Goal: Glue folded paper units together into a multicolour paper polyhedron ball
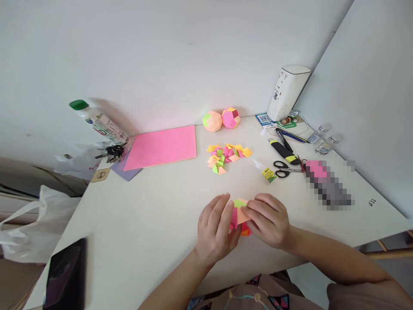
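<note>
Between my two hands is a partly built folded-paper ball (239,214) in pink, green, peach and orange. My left hand (214,226) wraps its left side, fingers up and thumb underneath. On the other side my right hand (269,219) pinches the peach part with its fingertips. Part of the paper ball is hidden behind the fingers. Beyond the hands lies a loose pile of small folded paper pieces (227,155) in pink, green, orange and peach. Two finished paper balls (212,122) sit against the wall behind the pile.
Right of the pile lie a small glue bottle (268,174), black scissors (285,169) and a utility knife (283,151). Two small jars (325,144) and a white box (287,92) stand farther back. Pink paper sheets (163,146), keys (114,151) and a dark phone (66,275) are leftward.
</note>
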Available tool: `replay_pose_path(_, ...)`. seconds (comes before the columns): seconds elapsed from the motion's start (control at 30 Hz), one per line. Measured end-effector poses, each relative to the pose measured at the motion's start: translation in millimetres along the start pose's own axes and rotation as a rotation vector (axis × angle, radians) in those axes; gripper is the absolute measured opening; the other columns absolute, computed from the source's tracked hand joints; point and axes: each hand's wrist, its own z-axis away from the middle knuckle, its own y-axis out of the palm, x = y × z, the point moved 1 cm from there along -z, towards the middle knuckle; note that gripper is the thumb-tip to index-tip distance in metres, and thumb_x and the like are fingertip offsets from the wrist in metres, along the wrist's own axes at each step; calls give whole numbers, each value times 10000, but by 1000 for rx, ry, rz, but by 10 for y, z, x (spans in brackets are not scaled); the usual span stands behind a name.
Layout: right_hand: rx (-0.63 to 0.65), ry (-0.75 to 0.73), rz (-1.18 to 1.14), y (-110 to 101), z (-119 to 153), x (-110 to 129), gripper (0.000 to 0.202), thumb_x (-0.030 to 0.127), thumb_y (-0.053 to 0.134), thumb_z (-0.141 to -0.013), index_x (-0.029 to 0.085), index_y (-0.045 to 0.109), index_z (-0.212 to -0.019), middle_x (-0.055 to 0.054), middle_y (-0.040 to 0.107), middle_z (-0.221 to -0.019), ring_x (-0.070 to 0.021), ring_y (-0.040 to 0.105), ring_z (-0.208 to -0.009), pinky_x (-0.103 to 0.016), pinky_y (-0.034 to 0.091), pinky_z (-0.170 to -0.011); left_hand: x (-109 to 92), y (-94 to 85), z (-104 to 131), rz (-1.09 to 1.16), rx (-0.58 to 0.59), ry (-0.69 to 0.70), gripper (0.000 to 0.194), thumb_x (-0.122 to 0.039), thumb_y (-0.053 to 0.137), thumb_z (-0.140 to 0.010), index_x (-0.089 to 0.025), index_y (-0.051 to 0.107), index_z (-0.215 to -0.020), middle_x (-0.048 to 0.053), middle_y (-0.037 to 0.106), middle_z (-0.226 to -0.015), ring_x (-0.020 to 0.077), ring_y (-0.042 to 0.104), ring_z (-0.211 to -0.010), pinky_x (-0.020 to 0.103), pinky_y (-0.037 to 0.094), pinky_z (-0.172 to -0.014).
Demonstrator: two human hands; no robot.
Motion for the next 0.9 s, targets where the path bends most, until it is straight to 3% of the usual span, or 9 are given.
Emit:
replay_pose_path(0.13, -32, 18, -39, -1, 24, -34, 175, 54, 565, -786, 166, 628, -905, -64, 643, -753, -197, 555, -742, -320, 503, -606, 142, -99, -109, -58, -180, -8, 1071, -568, 675, -687, -152, 78, -1473, 239, 226, -1491, 395, 328, -1326, 624, 358, -995)
replay_pose_path(0.23, -56, 16, -52, -17, 23, -47, 177, 71, 570, -786, 167, 632, -921, -71, 652, -775, -200, 554, -740, -326, 503, -595, 322, -224, -112, -153, -574, 80, 977, -815, 388, -690, -206, 261, -1444, 114, 326, -1480, 348, 351, -1320, 574, 336, -1055)
replay_pose_path(0.33, -57, 3, -43, -38, 13, -45, 188, 73, 561, -783, 180, 632, -920, -65, 653, -767, -193, 545, -714, -323, 501, -580, 438, -332, -103, -92, -812, 91, 744, -713, 195, -824, -260, 389, -1381, 46, 427, -1432, 314, 405, -1286, 572, 332, -1058)
replay_pose_path(0.47, -59, -23, -40, -58, 2, -37, 202, 42, 551, -761, 168, 618, -904, -67, 642, -740, -193, 536, -698, -319, 498, -573, 476, -410, -191, 54, -926, -399, 569, -498, 141, -902, -230, 480, -1271, 85, 538, -1300, 307, 445, -1241, 589, 352, -1004)
replay_pose_path(0.6, -72, -38, -38, -59, -7, -38, 222, 12, 551, -727, 157, 624, -878, -64, 636, -722, -193, 528, -692, -317, 495, -568, 485, -400, -259, 46, -876, -482, 545, -440, 84, -918, -226, 463, -1247, 102, 538, -1263, 295, 445, -1244, 548, 381, -986)
replay_pose_path(0.7, -76, -47, -41, -55, -8, -37, 209, 26, 558, -724, 155, 631, -872, -64, 644, -719, -194, 521, -693, -314, 494, -555, 416, -330, -215, -37, -777, -215, 612, -611, 107, -881, -269, 413, -1286, 93, 526, -1240, 285, 503, -1173, 499, 460, -896)
replay_pose_path(0.73, -78, -49, -45, -55, -5, -36, 200, 35, 563, -727, 151, 632, -875, -67, 648, -722, -196, 521, -695, -316, 495, -556, 361, -294, -192, -24, -669, -69, 657, -688, 142, -843, -281, 426, -1274, 92, 553, -1192, 279, 556, -1084, 485, 488, -840)
replay_pose_path(0.8, -67, -50, -53, -57, 2, -30, 185, 59, 562, -743, 145, 633, -891, -73, 658, -740, -200, 525, -708, -323, 501, -570, 232, -196, -147, 22, -234, 86, 664, -716, 335, -800, -236, 467, -1239, 127, 591, -1142, 295, 563, -1069, 499, 487, -862)
replay_pose_path(0.9, -51, -52, -58, -66, 8, -20, 170, 80, 551, -773, 141, 630, -911, -77, 662, -749, -202, 535, -726, -326, 509, -594, 53, -89, -76, -21, 70, 206, 430, -374, 629, -795, -134, 535, -1139, 157, 636, -1082, 292, 535, -1135, 506, 434, -962)
